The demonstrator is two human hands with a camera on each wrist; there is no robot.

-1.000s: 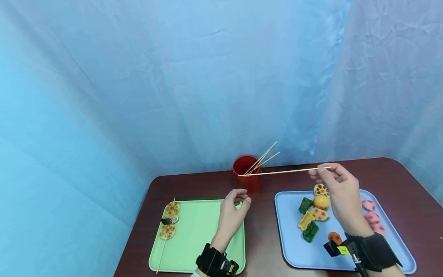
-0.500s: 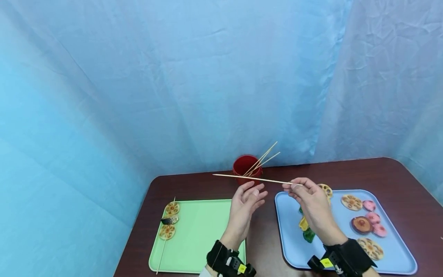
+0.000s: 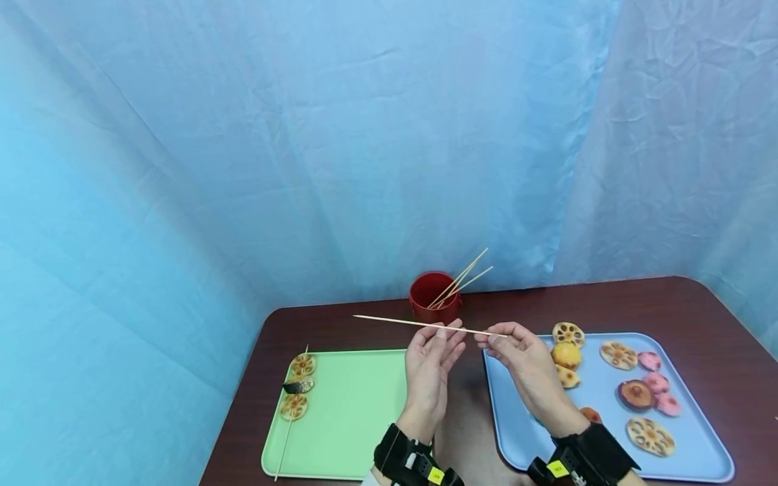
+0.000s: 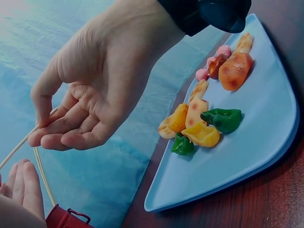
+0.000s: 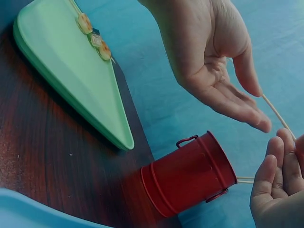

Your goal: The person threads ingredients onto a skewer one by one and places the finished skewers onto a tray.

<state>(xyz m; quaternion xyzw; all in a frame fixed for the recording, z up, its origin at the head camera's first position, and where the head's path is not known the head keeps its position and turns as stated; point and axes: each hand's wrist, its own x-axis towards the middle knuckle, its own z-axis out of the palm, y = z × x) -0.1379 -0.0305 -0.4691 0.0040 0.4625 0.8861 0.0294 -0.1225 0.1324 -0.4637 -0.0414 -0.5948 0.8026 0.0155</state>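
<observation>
A thin bamboo skewer [image 3: 389, 319] is held almost level above the table, between the green and blue trays. My right hand [image 3: 535, 371] pinches it close to its right end with thumb and fingertips. Around its middle, my left hand [image 3: 425, 378] has thumb and a fingertip meeting on the skewer, the other fingers spread. In the right wrist view the left thumb lies against the skewer [image 5: 278, 115]. Just beyond both hands stands a red metal cup [image 3: 434, 297] with several skewers [image 3: 464, 275] leaning right.
The green tray [image 3: 352, 418] bears a skewer with lotus root slices [image 3: 294, 407] and a dark-edged piece [image 3: 298, 385]. The blue tray [image 3: 687, 452] holds lotus slices [image 3: 650, 437], a brown mushroom-like piece [image 3: 635, 395], pink pieces [image 3: 656, 383] and green pepper pieces [image 4: 222, 119].
My right hand has brought the skewer left and toward me. The left hand has moved right, and its thumb and fingertip now meet on the skewer.
</observation>
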